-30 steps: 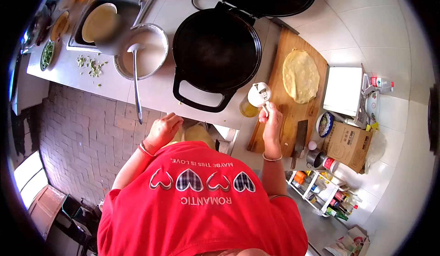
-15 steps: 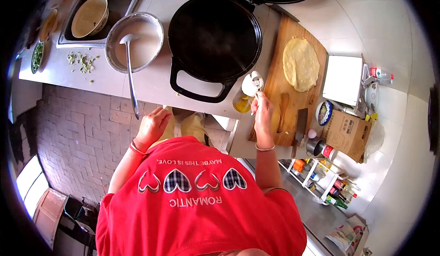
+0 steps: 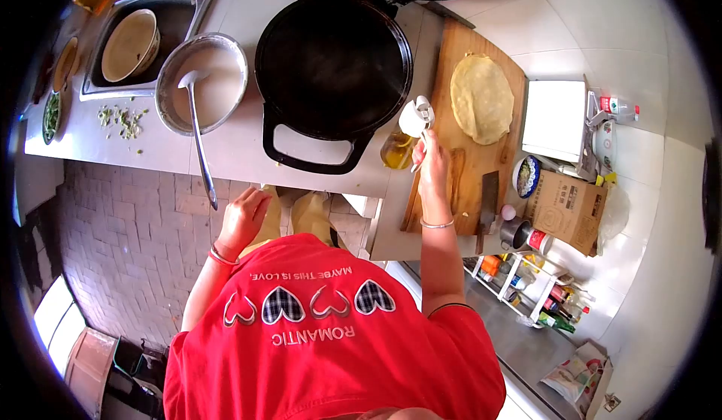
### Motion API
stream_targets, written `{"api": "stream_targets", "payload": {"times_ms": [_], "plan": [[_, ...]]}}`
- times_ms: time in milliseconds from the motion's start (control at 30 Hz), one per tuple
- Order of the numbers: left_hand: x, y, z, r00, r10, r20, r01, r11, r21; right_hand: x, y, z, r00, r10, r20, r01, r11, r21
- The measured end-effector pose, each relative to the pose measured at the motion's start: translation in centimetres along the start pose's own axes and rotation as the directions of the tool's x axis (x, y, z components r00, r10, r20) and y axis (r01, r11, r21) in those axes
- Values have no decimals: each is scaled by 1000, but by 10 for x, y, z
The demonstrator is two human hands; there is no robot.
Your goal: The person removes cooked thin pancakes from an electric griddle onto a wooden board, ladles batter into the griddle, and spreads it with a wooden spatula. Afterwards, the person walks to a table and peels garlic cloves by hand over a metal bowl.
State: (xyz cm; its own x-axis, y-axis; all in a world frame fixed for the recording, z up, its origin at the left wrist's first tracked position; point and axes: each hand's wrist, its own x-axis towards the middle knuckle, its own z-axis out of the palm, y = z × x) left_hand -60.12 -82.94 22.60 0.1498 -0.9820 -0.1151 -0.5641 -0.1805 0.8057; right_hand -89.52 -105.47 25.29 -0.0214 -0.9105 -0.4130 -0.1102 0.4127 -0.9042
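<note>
My right hand (image 3: 431, 166) is closed around the thin handle of a utensil with a white head (image 3: 416, 117); its exact kind is unclear. Just beside it, at the counter's front edge, stands a glass jar of yellow oil (image 3: 396, 151). My left hand (image 3: 244, 213) hangs in front of my body below the counter edge, its fingers curled together and no object showing in them. Ahead is a black round griddle (image 3: 331, 66) with its lid raised. Left of the griddle, a metal bowl of pale batter (image 3: 218, 112) holds a ladle (image 3: 198, 134).
A thin flatbread (image 3: 481, 100) lies on a wooden cutting board (image 3: 444, 138) at the right, near a cleaver (image 3: 489, 198). A sink (image 3: 177, 44) holding a bowl (image 3: 129, 48) is at the left. Chopped greens (image 3: 120, 121) lie on the counter. A cardboard box (image 3: 568, 209) stands far right.
The whole view has shifted, so the griddle, batter bowl and board appear further left. My right hand keeps its hold on the white-headed utensil by the oil jar. My left hand stays curled.
</note>
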Motion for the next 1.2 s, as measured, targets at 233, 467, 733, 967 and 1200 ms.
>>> {"api": "stream_targets", "payload": {"times_ms": [233, 467, 733, 967, 1200], "plan": [[5, 0, 3, 998, -61, 7, 61, 998, -22, 23, -34, 15, 1000, -11, 0, 11, 999, -39], [5, -11, 2, 997, -68, -44, 66, 997, -30, 55, -67, 17, 995, -77, 60, 91, 957, -277], [1, -16, -9, 993, -65, -100, 61, 998, -34, 65, -106, 51, 980, -106, 166, 162, 915, -371], [-4, -22, -19, 988, -72, -140, 69, 997, -24, 73, -119, 78, 967, -93, 237, 190, 883, -428], [-10, 1, -34, 972, -228, -56, 198, 926, -322, 59, -120, 99, 943, -59, 328, 211, 868, -450]]}}
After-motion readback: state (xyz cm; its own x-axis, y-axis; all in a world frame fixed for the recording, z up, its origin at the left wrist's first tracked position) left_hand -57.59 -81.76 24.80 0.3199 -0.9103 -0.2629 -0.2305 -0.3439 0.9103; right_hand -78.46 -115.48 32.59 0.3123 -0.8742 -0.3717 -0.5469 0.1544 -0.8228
